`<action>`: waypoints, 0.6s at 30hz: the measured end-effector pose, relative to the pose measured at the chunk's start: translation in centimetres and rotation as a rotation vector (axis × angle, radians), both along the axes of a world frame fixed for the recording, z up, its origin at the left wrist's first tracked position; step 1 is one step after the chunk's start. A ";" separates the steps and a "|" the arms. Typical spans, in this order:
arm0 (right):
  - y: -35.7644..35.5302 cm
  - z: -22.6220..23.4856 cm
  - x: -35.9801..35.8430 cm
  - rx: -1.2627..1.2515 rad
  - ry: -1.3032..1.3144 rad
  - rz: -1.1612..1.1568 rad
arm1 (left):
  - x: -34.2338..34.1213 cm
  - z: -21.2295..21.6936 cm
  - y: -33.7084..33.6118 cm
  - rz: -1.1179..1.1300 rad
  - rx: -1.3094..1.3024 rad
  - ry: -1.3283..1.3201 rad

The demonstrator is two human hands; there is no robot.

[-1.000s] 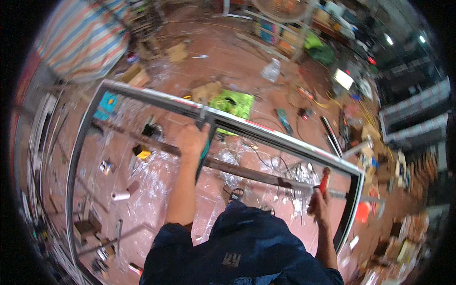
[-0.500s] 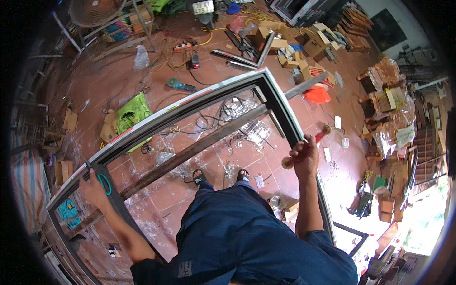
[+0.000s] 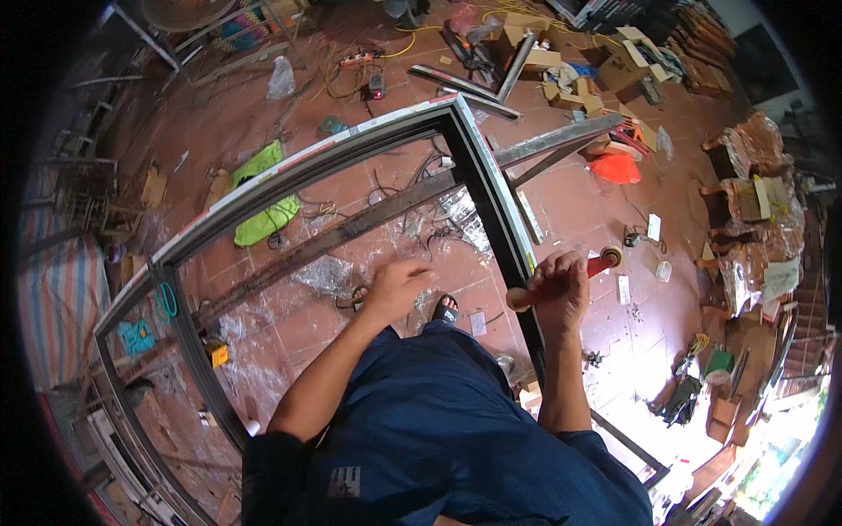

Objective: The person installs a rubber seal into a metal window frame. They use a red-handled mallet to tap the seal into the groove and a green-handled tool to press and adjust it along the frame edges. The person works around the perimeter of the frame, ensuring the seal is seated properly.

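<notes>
My right hand (image 3: pixel 561 289) is closed round a red-handled roller (image 3: pixel 605 262) with a round wheel at each end. It is over the right side of a large dark frame (image 3: pixel 491 197) with a pale outer edge, and the roller's near wheel overlaps that side in view; contact cannot be made out. My left hand (image 3: pixel 399 289) hovers inside the frame's outline, fingers loosely extended, with nothing visible in it. A teal loop (image 3: pixel 167 302) hangs at the frame's crossbar on the left. Under the frame runs a long dark support bar (image 3: pixel 368 215).
Cables, plastic scraps and a lime-green bag (image 3: pixel 267 219) lie on the tiled floor. Cardboard boxes (image 3: pixel 623 66) and an orange-red bag (image 3: pixel 614 168) are at the far right. Plastic-wrapped wooden furniture (image 3: pixel 754 210) stands along the right. A striped sheet (image 3: pixel 61 298) hangs at the left.
My left hand has left the frame's left crossbar and moved right, toward the middle. My right hand still grips the roller, now turned and slightly lower. The whole view has shifted.
</notes>
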State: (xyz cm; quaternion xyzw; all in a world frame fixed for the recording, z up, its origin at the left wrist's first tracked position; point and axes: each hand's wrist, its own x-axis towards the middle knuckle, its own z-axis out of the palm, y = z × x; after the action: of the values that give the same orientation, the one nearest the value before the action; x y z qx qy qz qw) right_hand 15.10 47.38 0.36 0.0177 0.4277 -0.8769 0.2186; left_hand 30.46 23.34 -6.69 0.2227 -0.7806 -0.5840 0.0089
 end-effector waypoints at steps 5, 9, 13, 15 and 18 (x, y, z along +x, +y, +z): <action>5.3 -3.0 -1.3 -0.017 0.035 0.070 | -6.5 -3.2 7.5 -0.026 0.057 -0.107; 5.8 -1.2 -0.1 0.280 0.095 -0.076 | -8.1 -3.6 11.4 0.011 0.159 -0.141; 7.6 -1.9 0.3 0.295 0.204 -0.019 | -9.2 -3.8 11.2 0.096 0.004 -0.139; 7.0 -0.8 0.4 0.249 0.186 0.002 | -10.4 -4.0 9.9 0.150 0.010 -0.181; 6.1 1.3 0.2 0.201 0.103 0.041 | -12.1 -5.0 7.4 0.177 -0.008 -0.166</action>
State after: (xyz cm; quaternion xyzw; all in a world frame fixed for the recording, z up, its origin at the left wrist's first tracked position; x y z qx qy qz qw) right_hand 15.32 53.49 1.66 -0.0145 0.5244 -0.8247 0.2113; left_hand 18.32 30.76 -11.67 0.3383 -0.7582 -0.5574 -0.0035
